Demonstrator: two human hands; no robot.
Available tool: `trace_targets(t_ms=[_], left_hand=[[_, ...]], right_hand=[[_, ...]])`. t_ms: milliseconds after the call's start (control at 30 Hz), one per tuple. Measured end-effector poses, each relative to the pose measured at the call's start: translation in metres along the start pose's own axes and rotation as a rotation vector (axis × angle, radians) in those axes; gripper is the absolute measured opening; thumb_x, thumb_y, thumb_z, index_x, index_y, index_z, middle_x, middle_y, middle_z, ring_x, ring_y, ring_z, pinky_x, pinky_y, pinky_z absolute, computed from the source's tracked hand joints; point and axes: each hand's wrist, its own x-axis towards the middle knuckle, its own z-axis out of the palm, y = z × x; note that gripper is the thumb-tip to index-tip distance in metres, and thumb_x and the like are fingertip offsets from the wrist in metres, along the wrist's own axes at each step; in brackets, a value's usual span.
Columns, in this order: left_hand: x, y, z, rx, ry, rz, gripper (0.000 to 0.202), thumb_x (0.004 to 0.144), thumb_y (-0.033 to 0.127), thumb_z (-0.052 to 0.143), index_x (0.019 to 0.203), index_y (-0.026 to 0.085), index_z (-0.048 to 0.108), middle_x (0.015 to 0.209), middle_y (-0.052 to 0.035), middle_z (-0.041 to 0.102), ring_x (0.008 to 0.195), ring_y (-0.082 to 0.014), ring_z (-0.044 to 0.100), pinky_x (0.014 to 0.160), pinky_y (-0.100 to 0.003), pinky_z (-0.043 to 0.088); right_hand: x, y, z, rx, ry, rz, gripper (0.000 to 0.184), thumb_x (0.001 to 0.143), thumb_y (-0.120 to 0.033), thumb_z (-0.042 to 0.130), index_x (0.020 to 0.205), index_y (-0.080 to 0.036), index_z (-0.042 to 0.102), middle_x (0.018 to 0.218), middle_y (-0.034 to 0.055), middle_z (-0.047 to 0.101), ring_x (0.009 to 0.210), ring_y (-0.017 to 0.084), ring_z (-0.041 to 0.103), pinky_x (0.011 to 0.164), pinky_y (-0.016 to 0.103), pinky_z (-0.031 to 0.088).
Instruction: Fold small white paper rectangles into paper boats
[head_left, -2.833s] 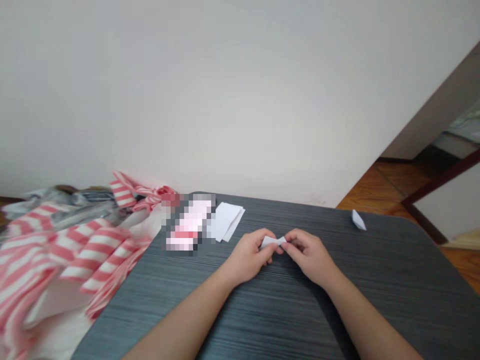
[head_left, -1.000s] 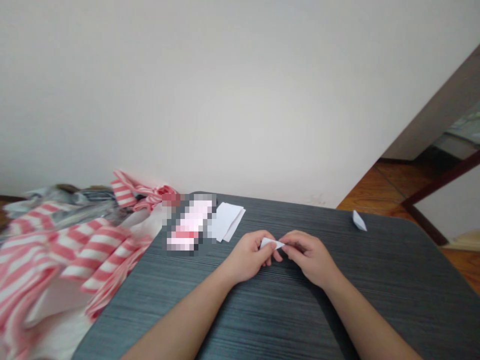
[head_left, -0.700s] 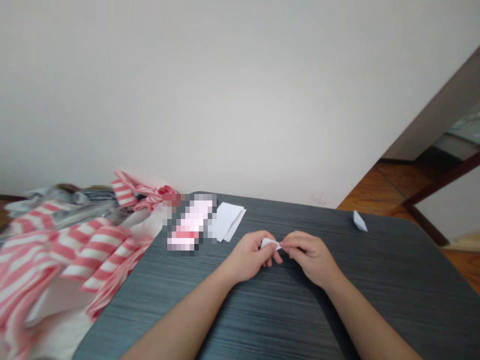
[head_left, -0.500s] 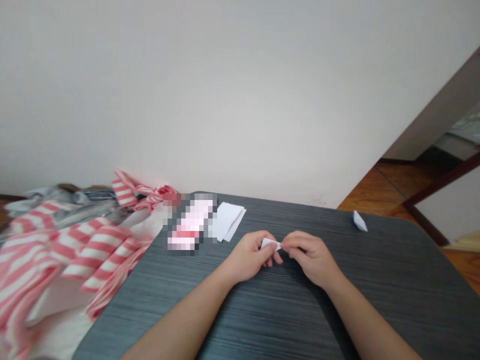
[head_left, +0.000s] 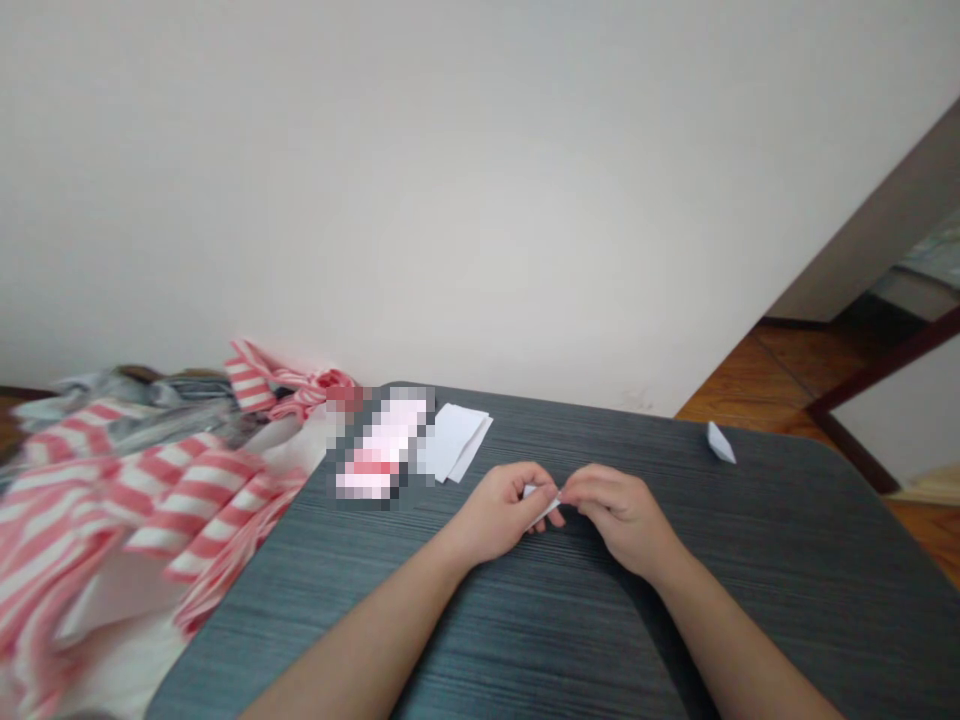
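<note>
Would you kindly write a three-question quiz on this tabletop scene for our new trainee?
1. What does the person's left hand pinch?
2. True or false: the flat rectangular white paper sheets lie on the dark wood-grained table.
3. Which hand is nearer the separate pointed piece of folded white paper: A) left or B) right?

Key:
1. A small folded white paper.
2. True.
3. B, the right hand.
</note>
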Motion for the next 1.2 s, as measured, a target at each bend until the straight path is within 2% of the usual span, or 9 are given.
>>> trace_targets(t_ms=[100, 200, 267, 333, 533, 800, 967, 1200], left_hand=[[0.001, -0.002, 0.0, 0.0, 0.027, 0.005, 0.024, 0.092, 0.035, 0.052, 0.083, 0.015, 0.059, 0.074, -0.0049, 0.071, 0.057, -0.0096, 0.056, 0.055, -0.02, 0.043], [0.001, -0.004, 0.0, 0.014, 0.036, 0.014, 0.024, 0.092, 0.036, 0.052, 0.083, 0.015, 0.059, 0.075, -0.0052, 0.071, 0.056, -0.0096, 0.056, 0.055, -0.021, 0.044], [0.001, -0.004, 0.0, 0.032, 0.029, 0.026, 0.024, 0.092, 0.036, 0.052, 0.083, 0.014, 0.059, 0.076, -0.0054, 0.071, 0.057, -0.0099, 0.056, 0.055, -0.021, 0.044], [0.001, -0.004, 0.0, 0.05, 0.025, 0.031, 0.024, 0.091, 0.035, 0.052, 0.084, 0.014, 0.06, 0.077, -0.0055, 0.071, 0.058, -0.0104, 0.057, 0.056, -0.021, 0.045], [0.001, -0.003, -0.001, 0.089, 0.012, 0.03, 0.021, 0.09, 0.032, 0.053, 0.084, 0.014, 0.062, 0.076, -0.0051, 0.07, 0.059, -0.0105, 0.057, 0.056, -0.021, 0.045], [-0.001, 0.0, -0.002, 0.125, -0.022, 0.042, 0.024, 0.092, 0.033, 0.05, 0.086, 0.014, 0.064, 0.081, -0.0059, 0.072, 0.061, -0.0109, 0.058, 0.058, -0.021, 0.045], [-0.001, 0.0, -0.003, 0.125, -0.04, 0.056, 0.024, 0.092, 0.032, 0.051, 0.085, 0.015, 0.065, 0.077, -0.0053, 0.072, 0.061, -0.0107, 0.058, 0.059, -0.021, 0.044], [-0.001, -0.002, -0.003, 0.133, -0.016, 0.056, 0.023, 0.09, 0.031, 0.052, 0.083, 0.014, 0.066, 0.075, -0.0051, 0.072, 0.059, -0.0104, 0.057, 0.056, -0.02, 0.042]], right_hand=[[-0.002, 0.0, 0.002, 0.034, 0.018, 0.115, 0.016, 0.091, -0.015, 0.055, 0.092, -0.021, 0.071, 0.087, 0.0055, 0.071, 0.077, 0.017, 0.065, 0.072, 0.028, 0.051], [-0.004, 0.0, 0.004, 0.097, 0.046, 0.329, 0.02, 0.092, -0.019, 0.051, 0.106, -0.019, 0.065, 0.076, 0.0029, 0.069, 0.058, 0.014, 0.062, 0.057, 0.025, 0.049], [-0.003, -0.001, 0.004, 0.081, 0.017, 0.399, 0.019, 0.094, -0.022, 0.048, 0.099, -0.017, 0.066, 0.061, -0.0009, 0.063, 0.052, 0.013, 0.058, 0.053, 0.023, 0.046], [-0.002, -0.003, 0.004, 0.067, -0.016, 0.431, 0.022, 0.095, -0.023, 0.047, 0.087, -0.017, 0.066, 0.058, -0.0015, 0.062, 0.049, 0.012, 0.056, 0.051, 0.022, 0.044], [0.003, -0.01, 0.003, 0.012, -0.095, 0.406, 0.024, 0.091, -0.021, 0.051, 0.071, -0.017, 0.063, 0.059, -0.0022, 0.059, 0.051, 0.01, 0.052, 0.051, 0.021, 0.038], [0.006, -0.015, 0.002, -0.057, -0.093, 0.361, 0.024, 0.09, -0.02, 0.052, 0.068, -0.017, 0.06, 0.059, -0.0031, 0.055, 0.056, 0.011, 0.049, 0.055, 0.021, 0.036], [0.007, -0.017, 0.002, -0.051, -0.085, 0.353, 0.025, 0.09, -0.02, 0.052, 0.066, -0.017, 0.058, 0.06, -0.0029, 0.055, 0.056, 0.011, 0.049, 0.055, 0.022, 0.036], [0.006, -0.016, 0.002, -0.014, -0.095, 0.366, 0.02, 0.089, -0.02, 0.053, 0.07, -0.018, 0.059, 0.061, -0.0029, 0.056, 0.056, 0.011, 0.048, 0.055, 0.022, 0.036]])
